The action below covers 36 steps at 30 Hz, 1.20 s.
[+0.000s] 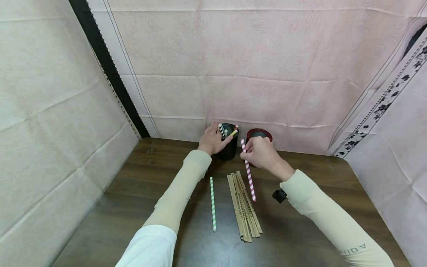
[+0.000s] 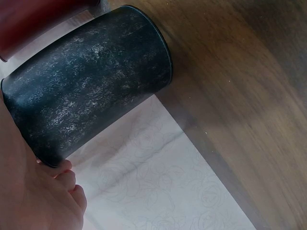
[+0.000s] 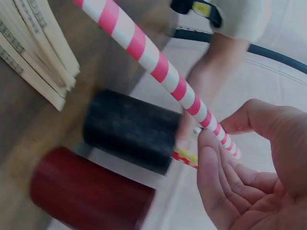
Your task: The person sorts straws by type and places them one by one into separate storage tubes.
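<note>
My right hand [image 1: 261, 154] pinches a pink-and-white striped paper straw [image 1: 248, 174] near its upper end, between thumb and fingertips. The straw slants down toward the front, beside a bundle of flat wooden sticks with printed marks [image 1: 243, 207]. At the back of the table my left hand [image 1: 212, 140] holds the rim of a black cup [image 2: 91, 81], thumb on the near side and fingers on the left. Several striped straws, black-and-white, yellow and red, poke out of the cup [image 3: 132, 129]. Behind my right hand stands a dark red cup [image 3: 86, 191], partly covered by it.
A green-and-white striped straw [image 1: 213, 204] lies on the brown wooden table [image 1: 133, 215] left of the wooden sticks. Pale cloth [image 1: 253, 55] hangs as a wall right behind the cups, with more cloth at both sides.
</note>
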Available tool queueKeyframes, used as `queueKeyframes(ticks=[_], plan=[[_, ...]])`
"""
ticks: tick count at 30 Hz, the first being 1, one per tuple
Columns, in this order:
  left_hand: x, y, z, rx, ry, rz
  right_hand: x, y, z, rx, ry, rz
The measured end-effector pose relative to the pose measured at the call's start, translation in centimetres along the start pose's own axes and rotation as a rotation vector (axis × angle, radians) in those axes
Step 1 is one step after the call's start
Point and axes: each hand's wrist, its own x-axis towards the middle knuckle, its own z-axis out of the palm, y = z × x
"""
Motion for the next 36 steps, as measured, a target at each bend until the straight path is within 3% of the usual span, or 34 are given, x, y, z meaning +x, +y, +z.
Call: queueKeyframes(ticks=[6, 19, 30, 36], plan=[[0.1, 0.0, 0.1, 0.010, -0.001, -0.006, 1.0, -1.4, -2.3, 0.001, 0.118, -0.035], [0.1, -0.1, 0.1, 0.018, 0.006, 0.010, 3.5, -3.9, -5.9, 0.122, 0.382, -0.173], [0.3, -0.2, 0.2, 0.012, 0.015, 0.017, 5.9, -5.0, -6.4, 0.191, 0.595, -0.277], [0.3, -0.2, 0.2, 0.015, 0.009, 0.017, 7.6, -5.1, -5.8, 0.231, 0.661, -0.278]])
